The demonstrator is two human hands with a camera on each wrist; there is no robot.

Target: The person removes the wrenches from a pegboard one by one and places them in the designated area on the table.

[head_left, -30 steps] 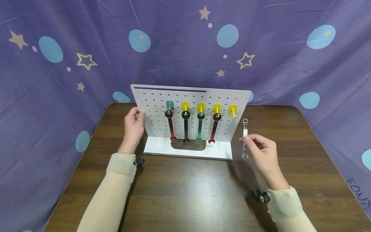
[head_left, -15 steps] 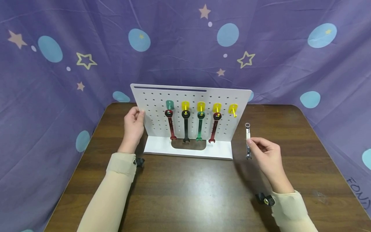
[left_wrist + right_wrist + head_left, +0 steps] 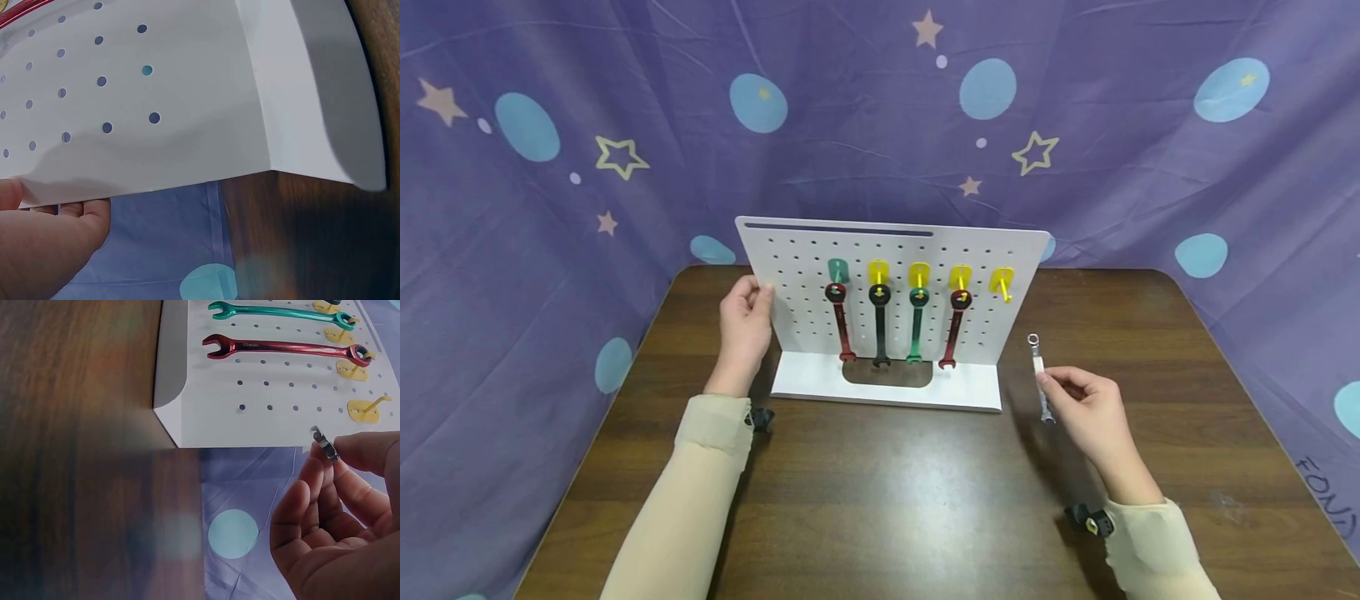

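My left hand (image 3: 745, 329) pinches the left edge of a white pegboard (image 3: 805, 325), thumb in front and fingers behind, as the left wrist view shows. To the right of the board, my right hand (image 3: 1090, 417) holds a small silver wrench (image 3: 1038, 367) between thumb and fingers, ring end up. On the board's hooks hang a red wrench (image 3: 842, 325), a black wrench (image 3: 881, 329), a green wrench (image 3: 917, 329) and a second red wrench (image 3: 953, 333). The yellow hook (image 3: 1002, 284) at the far right carries nothing. Seen by the right wrist camera, the silver wrench (image 3: 325, 445) appears nearly end-on.
The pegboard stands on its white base (image 3: 962, 390) on a brown wooden table (image 3: 880, 500). Behind the table hangs a purple curtain (image 3: 865, 108) with stars and blue ovals. Dark wrist cameras sit at both cuffs.
My right hand has moved slightly right and toward me with the silver wrench, whose top now leans a little left. The left hand keeps its hold on the board.
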